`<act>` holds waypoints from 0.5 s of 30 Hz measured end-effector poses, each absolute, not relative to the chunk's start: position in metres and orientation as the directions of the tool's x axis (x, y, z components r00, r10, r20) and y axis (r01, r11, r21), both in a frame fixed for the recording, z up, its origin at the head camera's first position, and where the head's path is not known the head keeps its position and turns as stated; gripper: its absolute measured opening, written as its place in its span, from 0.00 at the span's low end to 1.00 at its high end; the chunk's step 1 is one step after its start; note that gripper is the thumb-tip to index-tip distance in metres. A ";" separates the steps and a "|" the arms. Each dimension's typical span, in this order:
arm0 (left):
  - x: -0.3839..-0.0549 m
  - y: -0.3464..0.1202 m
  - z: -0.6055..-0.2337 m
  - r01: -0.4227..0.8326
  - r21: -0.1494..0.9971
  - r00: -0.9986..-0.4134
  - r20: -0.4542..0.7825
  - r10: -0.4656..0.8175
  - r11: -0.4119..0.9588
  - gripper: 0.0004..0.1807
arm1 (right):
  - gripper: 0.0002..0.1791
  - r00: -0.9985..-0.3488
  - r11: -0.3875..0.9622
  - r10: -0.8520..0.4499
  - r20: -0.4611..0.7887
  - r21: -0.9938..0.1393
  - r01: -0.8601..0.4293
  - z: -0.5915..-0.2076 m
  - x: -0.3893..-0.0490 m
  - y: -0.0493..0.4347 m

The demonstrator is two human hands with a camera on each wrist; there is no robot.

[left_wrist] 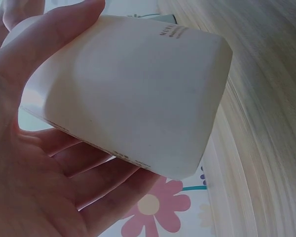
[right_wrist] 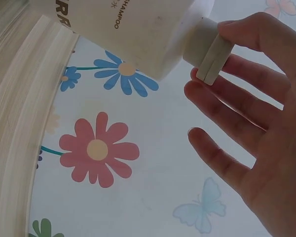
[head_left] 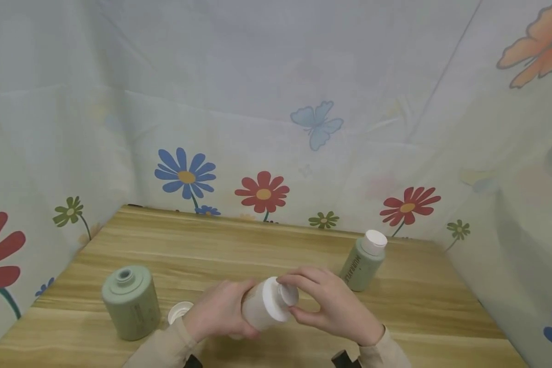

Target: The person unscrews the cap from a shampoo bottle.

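Note:
A white shampoo bottle is held tilted off the table, its top toward the right. My left hand grips its body, thumb on one side and fingers on the other, as the left wrist view also shows. At the bottle's neck sits a white cap. My right hand pinches that cap between thumb and fingers, while the little finger stands apart from it. Beside my left wrist a loose white cap lies on the table, partly hidden by the sleeve.
On the left stands a wide green bottle with a bare, uncapped neck. A slimmer green bottle with a white cap stands behind my right hand. The wooden table meets a flower-printed cloth at the back and sides.

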State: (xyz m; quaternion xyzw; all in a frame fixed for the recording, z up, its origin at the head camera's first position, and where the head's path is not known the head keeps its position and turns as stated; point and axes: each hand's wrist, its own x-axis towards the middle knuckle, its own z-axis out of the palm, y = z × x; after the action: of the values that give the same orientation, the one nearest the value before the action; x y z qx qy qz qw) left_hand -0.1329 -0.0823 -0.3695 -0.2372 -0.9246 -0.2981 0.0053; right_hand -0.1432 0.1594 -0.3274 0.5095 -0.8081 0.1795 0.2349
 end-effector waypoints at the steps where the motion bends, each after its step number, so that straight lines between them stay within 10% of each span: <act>1: -0.133 -0.082 -0.370 0.443 0.547 -0.887 0.153 0.435 0.710 0.34 | 0.28 -0.370 0.416 -0.742 0.558 -0.050 -0.908 -0.327 -0.143 0.159; 15: -0.131 -0.083 -0.367 0.441 0.538 -0.891 0.163 0.425 0.718 0.33 | 0.22 -0.523 0.533 -0.640 0.563 -0.166 -0.830 -0.331 -0.143 0.158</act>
State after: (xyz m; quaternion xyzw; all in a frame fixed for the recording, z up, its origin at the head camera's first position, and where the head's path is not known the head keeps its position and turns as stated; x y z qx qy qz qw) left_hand -0.1314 -0.0829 -0.3668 -0.2335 -0.9267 -0.2940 0.0139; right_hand -0.1434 0.1583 -0.3307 0.4343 -0.8464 0.2125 0.2233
